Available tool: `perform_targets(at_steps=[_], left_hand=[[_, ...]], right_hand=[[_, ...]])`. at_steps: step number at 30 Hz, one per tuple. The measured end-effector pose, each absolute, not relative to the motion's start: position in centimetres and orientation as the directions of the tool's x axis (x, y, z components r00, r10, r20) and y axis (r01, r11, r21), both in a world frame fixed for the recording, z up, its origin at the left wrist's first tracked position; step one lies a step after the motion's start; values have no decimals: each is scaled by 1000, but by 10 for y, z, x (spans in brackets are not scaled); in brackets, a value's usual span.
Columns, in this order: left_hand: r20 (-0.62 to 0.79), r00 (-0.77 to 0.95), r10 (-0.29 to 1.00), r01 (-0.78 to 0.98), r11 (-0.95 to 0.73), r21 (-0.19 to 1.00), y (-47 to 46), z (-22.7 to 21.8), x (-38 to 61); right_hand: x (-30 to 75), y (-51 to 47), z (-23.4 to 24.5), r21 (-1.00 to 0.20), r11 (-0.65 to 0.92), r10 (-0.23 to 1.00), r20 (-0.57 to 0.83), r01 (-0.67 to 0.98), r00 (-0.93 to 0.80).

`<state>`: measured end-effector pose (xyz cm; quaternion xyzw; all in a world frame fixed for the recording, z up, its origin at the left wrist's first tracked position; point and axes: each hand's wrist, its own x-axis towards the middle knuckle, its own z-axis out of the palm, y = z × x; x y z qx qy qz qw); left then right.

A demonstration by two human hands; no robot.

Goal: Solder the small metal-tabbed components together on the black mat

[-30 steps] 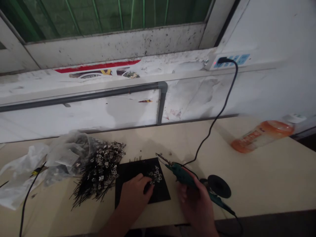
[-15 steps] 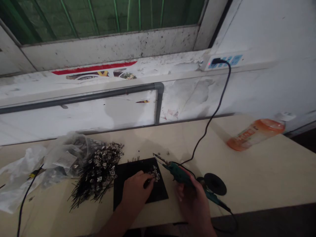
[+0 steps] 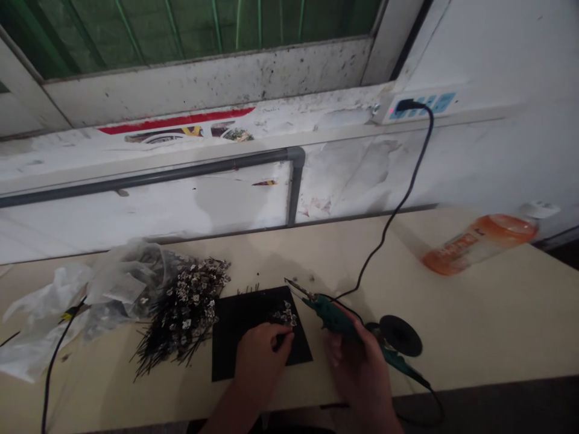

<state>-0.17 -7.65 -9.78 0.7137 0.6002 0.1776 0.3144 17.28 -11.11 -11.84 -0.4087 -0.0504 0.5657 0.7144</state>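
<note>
My right hand (image 3: 362, 367) is wrapped round a green soldering gun (image 3: 337, 319), whose thin metal tip points up and left, just beyond the right edge of a black mat (image 3: 230, 337). My left hand (image 3: 262, 355) is over that mat, thumb and forefinger pinched together; what sits between them is too small to make out. Right by its fingertips lies a small cluster of shiny metal pieces (image 3: 287, 314). Left of the mat is a heap of metal pieces with black wire leads (image 3: 187, 307), partly spilling from a clear plastic bag (image 3: 129, 277).
A black spool (image 3: 400, 336) stands right of the soldering gun. An orange-ended clear jar (image 3: 482, 244) lies on its side at the back right. The black cord (image 3: 384, 235) runs up to a wall socket (image 3: 423, 105). Another cable (image 3: 54, 367) crosses the table's left.
My left hand has shifted slightly toward me and right over the mat, fingertips now at the near side of the cluster. The view has moved a little; my right hand keeps the soldering gun.
</note>
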Motion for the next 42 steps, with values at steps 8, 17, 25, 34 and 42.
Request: perform_targets(at_steps=[8,17,25,34,42], left_hand=[[-239,141,961,564,120,817,-77,-102,-4],[-283,152,947,699,100,708,-80,-92,-31],[-18,132,991,815,-98,571,-102,-113,-62],[60,174,983,836,-180,519,-98,-119,-61],[-10,54,999,856,-41,516,-104,-97,-77]], right_hand=[[171,-109,-115,-600,8,811,-464,-800,356],[171,-108,-106,-590,-17,780,-513,-807,359],[171,-109,-106,-623,-11,797,-477,-782,370],[173,-113,-112,-613,8,789,-482,-790,382],[175,-116,-114,-629,-23,770,-507,-777,388]])
